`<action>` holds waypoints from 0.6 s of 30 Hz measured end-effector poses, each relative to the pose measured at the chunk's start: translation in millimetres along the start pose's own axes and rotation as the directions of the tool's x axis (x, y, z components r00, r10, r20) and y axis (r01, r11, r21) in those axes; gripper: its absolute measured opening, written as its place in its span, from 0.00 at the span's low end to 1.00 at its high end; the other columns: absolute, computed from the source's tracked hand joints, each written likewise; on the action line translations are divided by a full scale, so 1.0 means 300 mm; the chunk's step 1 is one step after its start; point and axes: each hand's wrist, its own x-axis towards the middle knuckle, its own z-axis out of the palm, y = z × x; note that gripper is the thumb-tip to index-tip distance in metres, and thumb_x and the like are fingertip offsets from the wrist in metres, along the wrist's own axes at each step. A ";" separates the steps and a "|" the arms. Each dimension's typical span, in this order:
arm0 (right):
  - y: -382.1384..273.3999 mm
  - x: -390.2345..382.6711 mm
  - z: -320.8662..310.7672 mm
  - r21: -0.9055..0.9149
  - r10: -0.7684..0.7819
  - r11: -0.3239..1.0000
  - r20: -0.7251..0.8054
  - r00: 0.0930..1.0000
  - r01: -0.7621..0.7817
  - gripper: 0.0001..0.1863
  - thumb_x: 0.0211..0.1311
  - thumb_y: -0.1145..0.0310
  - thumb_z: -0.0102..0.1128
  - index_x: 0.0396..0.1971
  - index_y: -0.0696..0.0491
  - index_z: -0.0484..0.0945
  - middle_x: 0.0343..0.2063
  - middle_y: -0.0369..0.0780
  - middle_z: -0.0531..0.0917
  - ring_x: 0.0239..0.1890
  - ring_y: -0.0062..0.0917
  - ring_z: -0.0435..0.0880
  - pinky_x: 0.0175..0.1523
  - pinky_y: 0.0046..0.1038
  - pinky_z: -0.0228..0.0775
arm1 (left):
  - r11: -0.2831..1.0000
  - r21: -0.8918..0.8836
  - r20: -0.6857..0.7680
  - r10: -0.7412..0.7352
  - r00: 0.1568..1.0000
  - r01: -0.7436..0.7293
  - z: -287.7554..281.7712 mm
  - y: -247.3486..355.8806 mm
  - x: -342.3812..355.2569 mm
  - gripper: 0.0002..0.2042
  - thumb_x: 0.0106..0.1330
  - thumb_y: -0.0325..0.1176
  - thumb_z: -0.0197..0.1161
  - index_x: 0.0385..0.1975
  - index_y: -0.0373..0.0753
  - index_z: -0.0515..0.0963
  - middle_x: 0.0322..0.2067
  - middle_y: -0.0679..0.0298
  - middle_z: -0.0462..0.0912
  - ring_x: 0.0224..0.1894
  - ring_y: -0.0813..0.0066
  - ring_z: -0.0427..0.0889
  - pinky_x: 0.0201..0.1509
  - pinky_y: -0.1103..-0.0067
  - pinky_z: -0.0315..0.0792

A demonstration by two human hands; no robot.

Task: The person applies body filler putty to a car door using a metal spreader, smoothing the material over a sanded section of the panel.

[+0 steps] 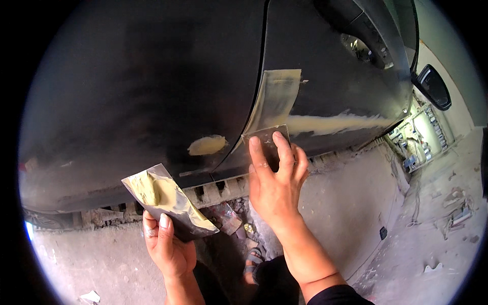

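My left hand grips a thin, dark-and-light rectangular plate smeared with pale yellow paste, its thumb over the lower edge. My right hand presses a smaller translucent square spreader against the dark car body beside the vertical panel gap, index and middle fingertips on its face. Above the spreader a thin yellowish, squarish smear runs up along the gap. A long pale streak crosses the right panel, and a small oval patch sits on the left panel.
The car's side mirror sticks out at the upper right, with shelves of small containers beyond. Below the car are a slotted ledge, a concrete floor, some debris and my sandalled foot. Scattered objects lie at the right.
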 end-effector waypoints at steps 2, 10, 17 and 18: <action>0.003 -0.026 0.037 0.020 0.002 1.000 -0.016 1.000 -0.002 0.32 0.48 0.73 0.65 0.57 0.39 0.73 0.62 0.43 0.60 0.56 0.49 0.59 0.58 0.49 0.55 | 1.000 0.016 0.003 0.007 1.000 -0.007 -0.011 0.002 0.002 0.14 0.67 0.25 0.53 0.52 0.34 0.67 0.49 0.59 0.76 0.51 0.70 0.75 0.60 0.72 0.66; -0.004 -0.123 0.150 0.070 0.048 0.996 0.000 0.999 -0.048 0.33 0.51 0.70 0.63 0.60 0.35 0.69 0.62 0.42 0.60 0.56 0.50 0.60 0.54 0.52 0.56 | 1.000 0.016 -0.003 0.024 1.000 -0.024 -0.023 0.006 -0.002 0.14 0.67 0.25 0.52 0.52 0.33 0.67 0.49 0.58 0.76 0.52 0.69 0.75 0.60 0.72 0.66; -0.041 -0.185 0.077 0.291 0.084 0.947 0.192 0.978 -0.138 0.32 0.51 0.71 0.62 0.60 0.43 0.70 0.62 0.46 0.59 0.59 0.51 0.59 0.59 0.51 0.56 | 0.997 0.043 -0.004 -0.063 0.998 0.063 -0.012 -0.003 0.004 0.15 0.66 0.24 0.53 0.52 0.34 0.67 0.48 0.58 0.76 0.51 0.69 0.75 0.59 0.72 0.67; -0.047 -0.181 0.026 0.500 0.060 0.853 0.190 0.980 -0.149 0.30 0.51 0.70 0.63 0.58 0.46 0.72 0.61 0.46 0.61 0.60 0.49 0.61 0.61 0.47 0.56 | 0.995 0.035 0.028 -0.096 0.995 0.095 -0.007 0.001 0.000 0.15 0.65 0.25 0.54 0.52 0.33 0.67 0.48 0.58 0.77 0.50 0.69 0.76 0.59 0.72 0.67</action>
